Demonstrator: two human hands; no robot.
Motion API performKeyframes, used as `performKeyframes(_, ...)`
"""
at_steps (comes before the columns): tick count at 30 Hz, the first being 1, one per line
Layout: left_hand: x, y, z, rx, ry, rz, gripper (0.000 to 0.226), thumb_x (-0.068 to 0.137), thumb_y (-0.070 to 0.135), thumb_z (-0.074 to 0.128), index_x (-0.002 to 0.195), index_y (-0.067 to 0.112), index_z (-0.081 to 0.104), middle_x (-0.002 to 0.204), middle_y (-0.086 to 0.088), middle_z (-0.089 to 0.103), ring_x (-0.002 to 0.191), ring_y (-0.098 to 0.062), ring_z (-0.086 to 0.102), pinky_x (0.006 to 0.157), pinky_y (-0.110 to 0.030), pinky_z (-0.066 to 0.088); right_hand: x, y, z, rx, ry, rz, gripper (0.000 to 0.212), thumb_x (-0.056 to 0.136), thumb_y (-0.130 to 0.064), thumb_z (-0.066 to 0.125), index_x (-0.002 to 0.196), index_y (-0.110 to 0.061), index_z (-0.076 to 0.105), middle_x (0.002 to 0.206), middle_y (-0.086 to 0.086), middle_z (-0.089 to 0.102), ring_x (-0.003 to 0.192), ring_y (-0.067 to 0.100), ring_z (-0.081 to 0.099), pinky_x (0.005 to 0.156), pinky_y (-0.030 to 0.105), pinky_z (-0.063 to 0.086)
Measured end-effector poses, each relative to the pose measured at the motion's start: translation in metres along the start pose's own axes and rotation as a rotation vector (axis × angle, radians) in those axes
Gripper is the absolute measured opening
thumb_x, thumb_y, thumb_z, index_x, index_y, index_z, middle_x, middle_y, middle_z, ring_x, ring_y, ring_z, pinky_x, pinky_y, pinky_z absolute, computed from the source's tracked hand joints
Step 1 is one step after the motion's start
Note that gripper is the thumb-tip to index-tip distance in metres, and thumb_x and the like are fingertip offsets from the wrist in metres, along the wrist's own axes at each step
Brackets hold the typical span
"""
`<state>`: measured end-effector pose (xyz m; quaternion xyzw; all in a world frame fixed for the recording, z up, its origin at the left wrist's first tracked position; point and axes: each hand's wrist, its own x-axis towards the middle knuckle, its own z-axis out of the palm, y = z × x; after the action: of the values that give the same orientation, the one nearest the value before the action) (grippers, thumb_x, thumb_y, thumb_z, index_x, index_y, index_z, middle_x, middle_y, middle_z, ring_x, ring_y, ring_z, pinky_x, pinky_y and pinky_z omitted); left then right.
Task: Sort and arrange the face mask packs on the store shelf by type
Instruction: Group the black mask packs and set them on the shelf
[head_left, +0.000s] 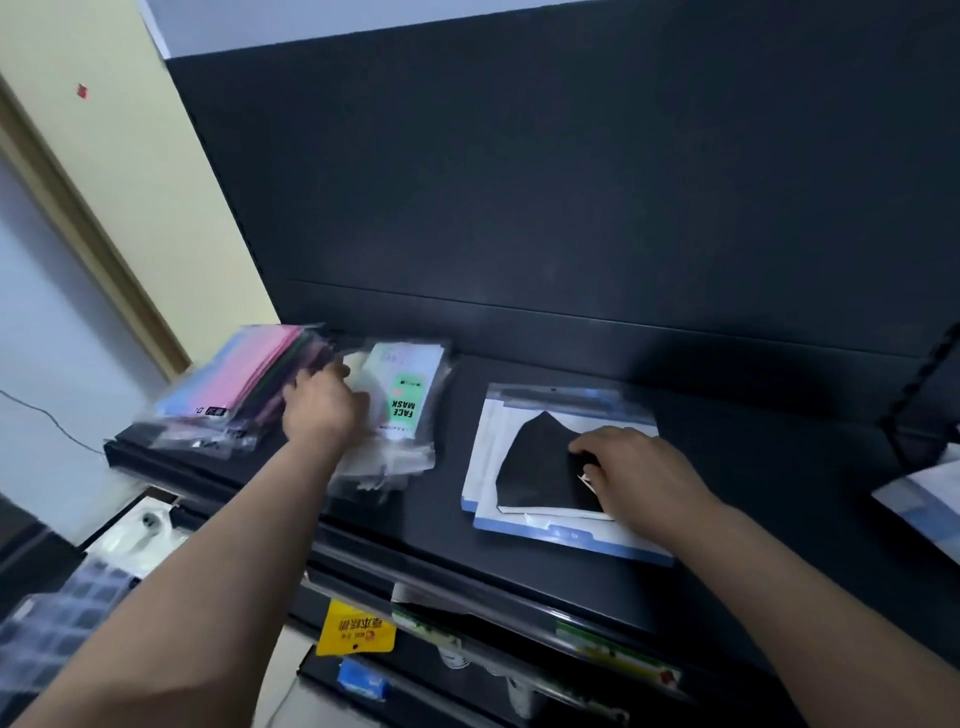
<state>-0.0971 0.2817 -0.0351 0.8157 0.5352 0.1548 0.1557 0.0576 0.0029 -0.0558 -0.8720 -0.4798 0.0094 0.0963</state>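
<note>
Packs lie in three heaps along the front half of the shelf (727, 493), and we read the layout as sorting well under way. Coloured packs (234, 379), pink and blue, are piled at the left end. Green-label packs (410, 395) marked FACE MASK sit just beside them. Black-mask packs (535, 467) lie near the middle, well apart from both, so the types do not mix. One more pale pack (924, 499) shows at the right end, its type too cut off to tell.

Our left hand (322, 410) reaches to the seam between the coloured and the green-label heaps, its back towards us. The fingers touch the edge of the coloured heap, but they are blurred and partly hidden. We cannot tell whether they grip a pack or merely push.

Our right hand (634, 467) rests on the top black-mask pack with fingers loosely bent, pressing rather than clasping. We judge it steadies or squares that heap. Both clear-bag heaps on the left look slippery and ragged, so straightening them probably comes next.
</note>
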Motion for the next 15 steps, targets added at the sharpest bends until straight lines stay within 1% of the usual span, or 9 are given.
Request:
performKeyframes(1,0.001,0.001,0.003,0.057,-0.002,-0.002,0.045,0.089,0.022,0.052,0.134,0.021,0.054,0.137,-0.020,0.047,0.126,-0.041,0.041,0.104,-0.047,0.037,0.001,0.001,-0.001,-0.002,0.003,0.003,0.033,0.094,-0.023,0.045,0.125,-0.031,0.054,0.130,-0.011,0.056,0.118,0.016,0.052,0.090,0.031,0.042)
performKeyframes(3,-0.003,0.011,0.004,0.088,0.051,0.011,0.043,0.089,0.016,0.050,0.130,0.023,0.056,0.137,-0.017,0.046,0.127,-0.040,0.037,0.101,-0.050,0.036,0.002,0.002,-0.004,0.006,0.015,0.007,0.031,0.093,-0.021,0.045,0.120,-0.031,0.057,0.127,-0.012,0.058,0.118,0.016,0.053,0.089,0.031,0.043)
performKeyframes(5,-0.009,0.031,0.006,0.087,0.132,0.092,0.044,0.087,0.011,0.049,0.128,0.023,0.058,0.136,-0.013,0.048,0.126,-0.038,0.038,0.098,-0.050,0.037,0.002,0.006,-0.009,0.017,0.037,0.013,0.028,0.092,-0.019,0.045,0.111,-0.030,0.060,0.119,-0.013,0.061,0.114,0.016,0.055,0.085,0.031,0.043)
performKeyframes(7,-0.019,0.056,0.011,0.049,0.151,0.209,0.041,0.087,0.010,0.049,0.123,0.023,0.061,0.130,-0.010,0.053,0.122,-0.036,0.042,0.095,-0.046,0.040,-0.002,0.012,-0.015,0.017,0.044,0.024,0.028,0.091,-0.017,0.045,0.110,-0.030,0.061,0.118,-0.012,0.061,0.111,0.017,0.055,0.084,0.031,0.042)
performKeyframes(10,-0.044,0.102,0.030,-0.023,0.065,0.390,0.034,0.087,0.013,0.050,0.116,0.023,0.065,0.118,-0.010,0.062,0.114,-0.035,0.051,0.089,-0.042,0.045,-0.014,0.033,-0.023,0.026,0.053,0.070,0.035,0.091,-0.015,0.045,0.119,-0.030,0.059,0.128,-0.010,0.058,0.116,0.018,0.052,0.090,0.032,0.040)
performKeyframes(12,-0.068,0.133,0.042,-0.073,-0.014,0.473,0.033,0.086,0.014,0.052,0.114,0.024,0.067,0.116,-0.009,0.065,0.111,-0.033,0.055,0.090,-0.039,0.048,-0.027,0.053,-0.028,0.036,0.070,0.103,0.036,0.093,-0.017,0.044,0.124,-0.030,0.057,0.133,-0.010,0.055,0.119,0.017,0.051,0.093,0.031,0.040)
performKeyframes(15,-0.112,0.185,0.062,-0.132,-0.150,0.574,0.030,0.087,0.016,0.053,0.113,0.025,0.066,0.117,-0.004,0.067,0.113,-0.028,0.057,0.094,-0.034,0.047,-0.057,0.096,-0.035,0.045,0.080,0.164,0.035,0.095,-0.019,0.044,0.126,-0.028,0.056,0.133,-0.008,0.055,0.118,0.017,0.052,0.096,0.032,0.042)
